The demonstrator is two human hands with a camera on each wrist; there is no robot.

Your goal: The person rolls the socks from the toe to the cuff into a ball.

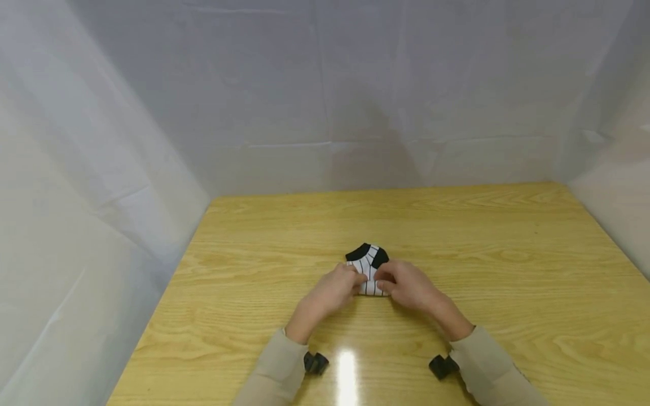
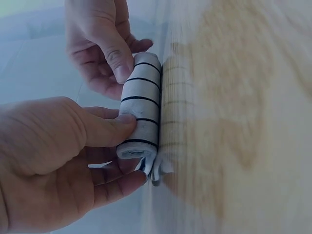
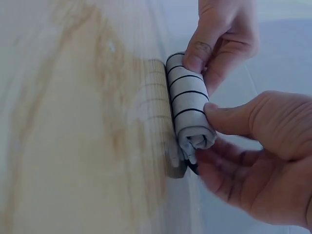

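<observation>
Here, on the left, the left hand (image 1: 330,293) curls round one end of a white sock with thin black stripes (image 1: 369,270), its thumb (image 2: 105,129) lying on top of the rolled part and its fingers tucked underneath. The sock sits near the middle of the wooden table (image 1: 508,270), a little toward the person; its near part is wound into a tight roll (image 3: 190,105), and the black toe and heel patches lie flat on the far side. On the right, the right hand (image 1: 408,285) pinches the other end of the roll between thumb and fingers. In the wrist views the roll seems to rest against the tabletop, though blur makes that hard to confirm. Beige sleeves (image 1: 284,369) cover both forearms
</observation>
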